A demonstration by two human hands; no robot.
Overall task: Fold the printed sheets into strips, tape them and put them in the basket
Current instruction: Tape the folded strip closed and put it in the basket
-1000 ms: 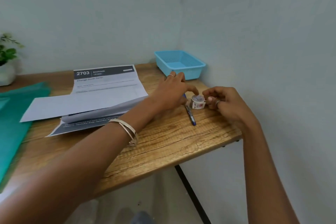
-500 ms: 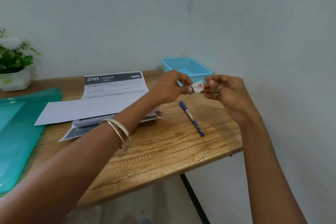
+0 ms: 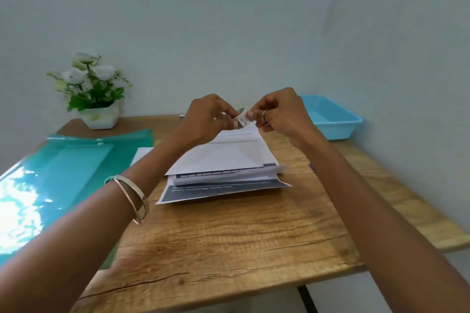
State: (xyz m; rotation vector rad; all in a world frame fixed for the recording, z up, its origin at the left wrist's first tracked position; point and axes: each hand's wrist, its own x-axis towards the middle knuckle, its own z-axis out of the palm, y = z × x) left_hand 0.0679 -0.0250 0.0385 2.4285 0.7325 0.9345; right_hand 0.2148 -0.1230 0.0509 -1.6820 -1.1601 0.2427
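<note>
A small patterned tape roll (image 3: 243, 117) is held in the air between both hands, above the far end of the paper pile. My left hand (image 3: 207, 119) pinches it from the left, my right hand (image 3: 278, 113) from the right. Below them lies a pile of printed sheets (image 3: 223, 173) on the wooden table (image 3: 229, 241), the top sheet folded over with its white back showing. The light blue basket (image 3: 333, 119) stands at the table's far right corner by the wall; nothing shows inside it from here.
A shiny teal plastic folder (image 3: 58, 178) covers the table's left side. A white pot with white flowers (image 3: 95, 94) stands at the back left. A tip of the blue pen (image 3: 311, 167) peeks out beside my right forearm. Walls close the back and right.
Both hands lifted the tape roll off the table beside the pen and carried it left, over the paper pile. The view has swung left, so the flowers and folder show more.
</note>
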